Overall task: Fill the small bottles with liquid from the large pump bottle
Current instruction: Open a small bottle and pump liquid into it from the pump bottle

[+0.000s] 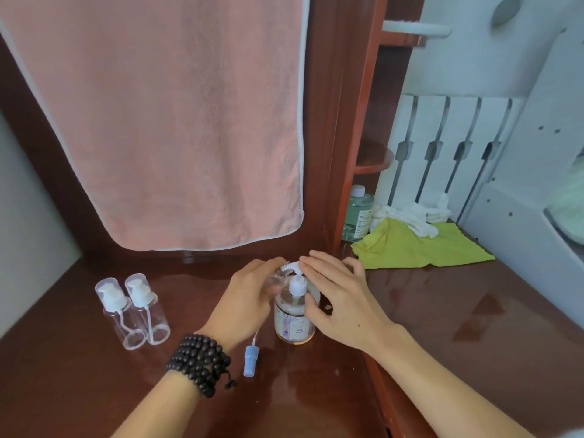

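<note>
The large pump bottle (294,322), clear with a white pump head, stands mid-table. My right hand (339,298) lies over the pump head with straight fingers on top of it. My left hand (245,298) grips a small clear bottle (278,275), tilted with its threaded neck at the pump's nozzle. That bottle's body is mostly hidden by my fingers. A loose blue spray cap (251,358) with its dip tube lies on the table in front. Two more small clear bottles (134,311) with white pumps and clear caps stand at the left.
A pink towel (177,121) hangs behind the table. At the back right are a green-liquid bottle (357,214), a yellow-green cloth (417,245) and crumpled white cloth (414,216). The brown tabletop (458,311) is glossy; a white slatted frame rises on the right.
</note>
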`<state>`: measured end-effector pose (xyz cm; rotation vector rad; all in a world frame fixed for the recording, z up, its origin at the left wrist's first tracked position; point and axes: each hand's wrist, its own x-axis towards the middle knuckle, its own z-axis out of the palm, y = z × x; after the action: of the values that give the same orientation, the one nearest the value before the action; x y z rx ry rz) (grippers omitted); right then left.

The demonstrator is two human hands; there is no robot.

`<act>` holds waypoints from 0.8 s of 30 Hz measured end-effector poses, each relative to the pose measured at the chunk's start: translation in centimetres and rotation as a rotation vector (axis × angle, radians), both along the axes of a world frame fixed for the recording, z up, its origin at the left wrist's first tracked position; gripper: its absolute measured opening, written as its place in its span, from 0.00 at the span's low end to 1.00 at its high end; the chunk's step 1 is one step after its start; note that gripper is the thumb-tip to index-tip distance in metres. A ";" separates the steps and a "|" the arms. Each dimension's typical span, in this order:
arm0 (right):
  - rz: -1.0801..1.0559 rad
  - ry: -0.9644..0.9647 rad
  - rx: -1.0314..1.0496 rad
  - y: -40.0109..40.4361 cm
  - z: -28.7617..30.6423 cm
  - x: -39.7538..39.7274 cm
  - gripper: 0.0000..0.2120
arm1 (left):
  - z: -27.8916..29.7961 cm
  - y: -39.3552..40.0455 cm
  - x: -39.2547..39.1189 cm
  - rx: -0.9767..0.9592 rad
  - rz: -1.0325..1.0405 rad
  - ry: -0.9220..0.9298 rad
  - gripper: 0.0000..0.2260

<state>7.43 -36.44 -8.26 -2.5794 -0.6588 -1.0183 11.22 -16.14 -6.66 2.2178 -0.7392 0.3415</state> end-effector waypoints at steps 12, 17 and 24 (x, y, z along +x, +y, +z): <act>-0.021 0.003 0.024 0.3 -0.8 0.6 0.18 | -1.5 -0.2 0.1 0.024 0.016 0.020 0.22; -0.022 -0.037 0.047 0.3 -0.4 0.2 0.22 | -0.2 -0.2 0.2 0.009 -0.004 -0.018 0.22; -0.038 0.011 0.062 0.4 -0.8 0.4 0.16 | -1.4 -0.3 0.0 0.029 -0.003 0.000 0.24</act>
<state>7.86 -36.08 -9.10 -2.5505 -0.5684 -1.0198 11.23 -16.40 -8.09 2.2436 -0.7524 0.3314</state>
